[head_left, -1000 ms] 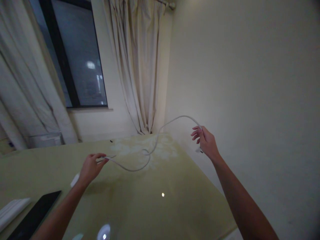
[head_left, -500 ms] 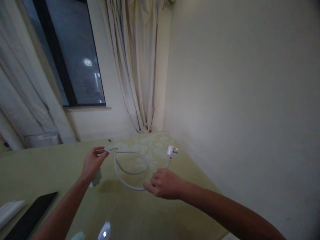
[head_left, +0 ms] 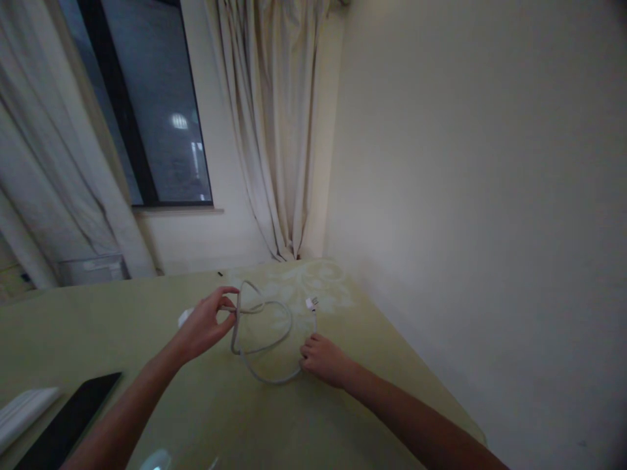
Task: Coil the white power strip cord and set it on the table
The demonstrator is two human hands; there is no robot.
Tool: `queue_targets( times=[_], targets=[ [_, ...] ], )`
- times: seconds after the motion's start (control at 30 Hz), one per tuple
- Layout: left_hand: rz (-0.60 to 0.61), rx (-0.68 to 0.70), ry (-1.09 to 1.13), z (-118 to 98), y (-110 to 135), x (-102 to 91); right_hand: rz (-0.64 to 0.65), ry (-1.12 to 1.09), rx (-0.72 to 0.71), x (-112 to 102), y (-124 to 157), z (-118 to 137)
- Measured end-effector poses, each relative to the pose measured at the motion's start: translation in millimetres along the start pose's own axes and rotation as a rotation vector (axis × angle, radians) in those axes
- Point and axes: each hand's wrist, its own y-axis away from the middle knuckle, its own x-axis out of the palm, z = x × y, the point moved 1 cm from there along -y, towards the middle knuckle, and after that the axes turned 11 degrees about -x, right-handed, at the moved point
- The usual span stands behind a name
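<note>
A white power cable point(head_left: 267, 346) lies in loose loops over the yellow-green table point(head_left: 274, 418). My left hand point(head_left: 206, 326) pinches the cable near one end, where the loops cross, lifted above the table. A white block point(head_left: 184, 317) on that end shows just behind the hand. My right hand point(head_left: 324, 359) is closed on the cable close to the other end, low over the table. The white plug point(head_left: 310, 303) sticks up just beyond its fingers.
A dark flat device point(head_left: 66, 424) and a white object point(head_left: 24, 410) lie at the table's near left. A plain wall point(head_left: 480, 196) runs along the right edge. Curtains point(head_left: 274, 124) and a dark window point(head_left: 151, 111) stand behind the table.
My right hand came down from the raised position at the right to the table, bringing the cable together into loops. My left hand moved right towards it, still gripping.
</note>
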Motion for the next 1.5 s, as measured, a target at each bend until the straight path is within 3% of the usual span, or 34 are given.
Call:
queue_targets(
  times=[0.2, 0.3, 0.37, 0.5, 0.57, 0.63, 0.7, 0.83, 0.9, 0.97, 1.0, 1.07, 1.13, 1.2, 1.23, 1.3, 1.33, 1.43, 1.5],
  targets=[
    [0.036, 0.111, -0.287, 5, 10, 8.6, -0.078, -0.079, 0.241, 29, 8, 2],
    [0.066, 0.313, -0.528, 6, 17, 9.2, -0.124, -0.175, 0.34, 35, 17, 13],
    [0.068, 0.481, -0.623, 4, 23, 11.1, -0.224, -0.327, 0.414, 31, 20, 21],
    [0.031, 0.767, -0.692, -3, 39, 26.7, -0.635, -0.717, 0.521, -4, 4, 24],
    [-0.007, 0.893, -0.697, -9, 46, 40.1, -0.878, -0.871, 0.58, -30, -12, 16],
    [-0.024, 1.005, -0.719, -16, 52, 54.3, -1.028, -1.042, 0.598, -54, -29, 3],
    [-0.022, 1.079, -0.735, -20, 57, 65.9, -1.087, -1.233, 0.652, -71, -42, -12],
    [-0.071, 1.139, -0.646, -17, 65, 72.6, -1.008, -1.528, 0.698, -86, -50, -20],
    [-0.099, 1.106, -0.553, -9, 73, 69.4, -1.036, -1.428, 0.698, -89, -44, -7],
    [-0.1, 0.941, -0.425, 1, 84, 67.7, -1.16, -1.187, 0.763, -88, -32, 17],
    [-0.089, 0.802, -0.337, 6, 91, 69.1, -1.218, -1.068, 0.804, -84, -26, 32],
    [-0.063, 0.398, -0.091, 17, 105, 78.0, -1.316, -0.825, 0.815, -69, -15, 68],
    [0.066, 0.047, 0.226, 25, 119, 94.2, -1.338, -0.608, 0.65, -46, -12, 106],
    [0.224, -0.148, 0.48, 27, 131, 110.0, -1.184, -0.47, 0.373, -20, -19, 141],
    [0.283, -0.216, 0.568, 25, 135, 114.9, -1.081, -0.444, 0.296, -7, -26, 155],
    [0.321, -0.306, 0.647, 19, 139, 115.5, -0.786, -0.46, 0.272, 12, -42, 173],
    [0.314, -0.323, 0.646, 16, 138, 111.0, -0.7, -0.482, 0.291, 17, -49, 176],
    [0.244, -0.254, 0.539, 4, 124, 83.2, -0.644, -0.528, 0.122, 12, -57, 165],
    [0.136, -0.225, 0.45, 0, 108, 59.1, -0.686, -0.505, 0.16, 0, -50, 143]
  ],
)
